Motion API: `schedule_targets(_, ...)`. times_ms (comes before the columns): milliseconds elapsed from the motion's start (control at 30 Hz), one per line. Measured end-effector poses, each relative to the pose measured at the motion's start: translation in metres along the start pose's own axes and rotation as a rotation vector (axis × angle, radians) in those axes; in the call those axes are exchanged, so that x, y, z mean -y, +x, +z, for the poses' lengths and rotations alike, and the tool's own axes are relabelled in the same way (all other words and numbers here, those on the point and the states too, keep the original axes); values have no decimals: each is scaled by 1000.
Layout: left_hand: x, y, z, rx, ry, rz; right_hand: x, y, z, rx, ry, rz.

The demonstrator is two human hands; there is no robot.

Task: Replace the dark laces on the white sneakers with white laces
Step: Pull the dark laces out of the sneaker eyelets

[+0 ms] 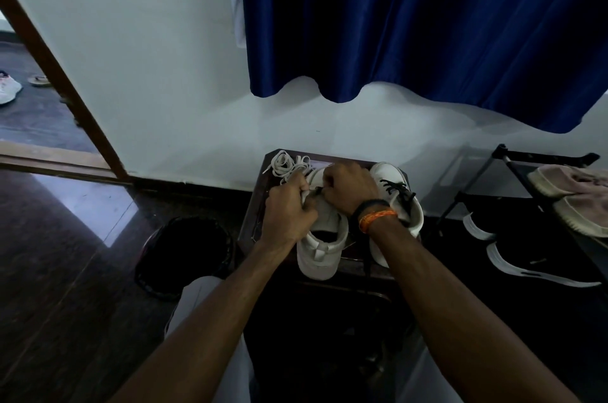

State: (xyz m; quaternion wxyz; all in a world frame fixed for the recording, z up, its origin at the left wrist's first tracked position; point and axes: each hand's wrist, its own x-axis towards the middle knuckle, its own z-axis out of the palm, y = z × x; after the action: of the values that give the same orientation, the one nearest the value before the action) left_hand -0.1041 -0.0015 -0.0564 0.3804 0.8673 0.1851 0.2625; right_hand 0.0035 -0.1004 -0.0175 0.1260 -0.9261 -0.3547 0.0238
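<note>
Both hands' fingers (304, 187) pinch the near sneaker (324, 238); its lace is hidden.

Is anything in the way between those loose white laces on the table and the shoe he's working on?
Nothing visible. The white laces lie in a loose pile at the table's far left corner, just beyond the left hand. That hand and the right hand are both on the left sneaker.

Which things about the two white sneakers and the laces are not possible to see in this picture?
Head view only:
- Left sneaker: its eyelets and lacing are covered by the left hand and right hand.
- Fingertips: what they pinch is too small and dark.
- Right sneaker: the right wrist hides its heel side.
</note>
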Motion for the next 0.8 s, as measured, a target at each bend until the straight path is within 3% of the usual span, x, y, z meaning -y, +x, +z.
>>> schedule_targets(200,0,2,-4,-42,30,-2,-16,-7,1,-156,230,210)
schedule_targets(300,1,3,-2,-17,30,8,-14,-11,2,-188,307,219)
schedule_targets(467,0,4,-2,12,31,-10,-5,-11,-6,-47,421,44)
schedule_targets(700,-4,3,1,5,31,6,-4,-1,-9,106,198,82)
schedule_targets(800,-6,2,1,-37,33,20,-6,2,-1,90,306,147)
